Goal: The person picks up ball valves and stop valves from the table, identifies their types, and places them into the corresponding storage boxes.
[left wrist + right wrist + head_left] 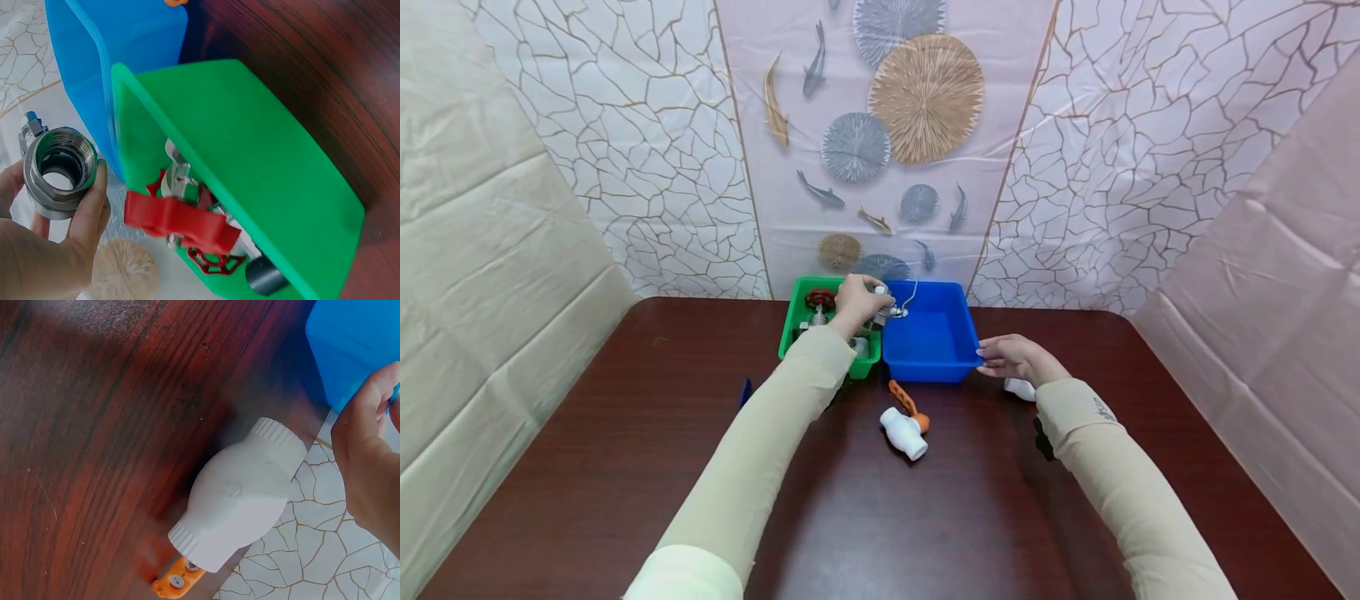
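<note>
My left hand (859, 302) grips a metal ball valve (59, 169) by its body, above the seam between the green bin (792, 321) and the blue bin (931, 373). In the left wrist view the valve's threaded open end faces the camera. Its thin lever sticks out over the blue bin in the head view. My right hand (1017, 358) holds the right front edge of the blue bin, fingers curled at the rim; the right wrist view cuts off the fingertips. Inside the green bin lie several valves, among them one with a red handwheel (820, 298).
A white plastic valve (904, 433) with an orange handle lies in front of the bins. Another white valve (240, 487) rests by my right wrist. A black object (1043, 440) is partly under my right sleeve, and a blue piece (746, 392) shows beside my left sleeve.
</note>
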Demonstrator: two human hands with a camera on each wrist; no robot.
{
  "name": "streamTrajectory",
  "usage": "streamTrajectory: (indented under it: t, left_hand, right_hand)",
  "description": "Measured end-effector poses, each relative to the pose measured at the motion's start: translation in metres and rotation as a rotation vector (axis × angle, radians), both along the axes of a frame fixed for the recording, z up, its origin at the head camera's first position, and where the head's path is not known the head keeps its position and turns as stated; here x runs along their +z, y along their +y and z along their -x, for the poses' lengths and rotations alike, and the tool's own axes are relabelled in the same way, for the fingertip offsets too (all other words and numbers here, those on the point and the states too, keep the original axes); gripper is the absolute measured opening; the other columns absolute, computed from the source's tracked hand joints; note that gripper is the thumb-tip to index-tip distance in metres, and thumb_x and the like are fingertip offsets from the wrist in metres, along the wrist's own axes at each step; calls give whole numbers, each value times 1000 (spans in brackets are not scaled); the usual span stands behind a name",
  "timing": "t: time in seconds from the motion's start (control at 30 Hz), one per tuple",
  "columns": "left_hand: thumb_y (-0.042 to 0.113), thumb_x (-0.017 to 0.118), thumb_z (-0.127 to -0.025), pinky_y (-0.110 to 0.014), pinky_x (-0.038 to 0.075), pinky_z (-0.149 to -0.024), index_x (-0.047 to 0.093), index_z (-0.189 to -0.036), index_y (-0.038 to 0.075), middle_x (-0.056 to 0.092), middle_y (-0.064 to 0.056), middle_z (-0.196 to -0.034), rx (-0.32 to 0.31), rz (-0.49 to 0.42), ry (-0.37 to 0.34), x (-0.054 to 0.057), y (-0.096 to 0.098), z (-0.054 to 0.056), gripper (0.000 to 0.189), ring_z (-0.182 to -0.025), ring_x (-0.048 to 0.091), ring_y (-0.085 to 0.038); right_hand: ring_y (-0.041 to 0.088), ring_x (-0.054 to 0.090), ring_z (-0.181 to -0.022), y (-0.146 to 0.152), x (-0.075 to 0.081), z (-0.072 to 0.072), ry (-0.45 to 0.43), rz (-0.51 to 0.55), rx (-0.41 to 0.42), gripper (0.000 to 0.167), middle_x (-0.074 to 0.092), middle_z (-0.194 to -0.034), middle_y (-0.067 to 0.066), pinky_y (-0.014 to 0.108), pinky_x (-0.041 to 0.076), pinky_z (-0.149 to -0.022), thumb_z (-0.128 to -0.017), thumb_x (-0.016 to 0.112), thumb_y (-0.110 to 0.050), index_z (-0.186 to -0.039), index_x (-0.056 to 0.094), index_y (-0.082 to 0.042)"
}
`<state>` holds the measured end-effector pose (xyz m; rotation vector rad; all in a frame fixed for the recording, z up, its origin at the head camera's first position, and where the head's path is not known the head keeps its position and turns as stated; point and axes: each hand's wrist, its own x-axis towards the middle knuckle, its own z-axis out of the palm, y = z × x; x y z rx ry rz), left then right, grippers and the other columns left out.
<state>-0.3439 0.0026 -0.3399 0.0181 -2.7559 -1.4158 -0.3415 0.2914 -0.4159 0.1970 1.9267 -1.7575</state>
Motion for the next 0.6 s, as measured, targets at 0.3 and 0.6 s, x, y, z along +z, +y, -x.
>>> streamTrajectory:
  t: [0.3, 0.6]
  left_hand:
    - [24, 70, -83, -34, 53, -68, 69, -104, 11, 70, -8, -99, 65, 2, -11, -2, 26, 3, 25, -82, 64, -23]
    - [27, 71, -83, -39, 53, -83, 64, -116, 14, 67, -7, -112, 114, 69, -50, -8, 50, 5, 35, -97, 63, -25]
  right_hand:
    - [8, 55, -68, -20, 28, -26, -13, -70, -38, 43, 57, -75, -1, 21, 54, -70, -97, 43, -1, -138, 33, 10]
    - [9, 53, -67, -23, 29, -23, -9, -112, -63, 45, 54, -76, 1, 20, 54, -68, -97, 43, -1, -139, 31, 11]
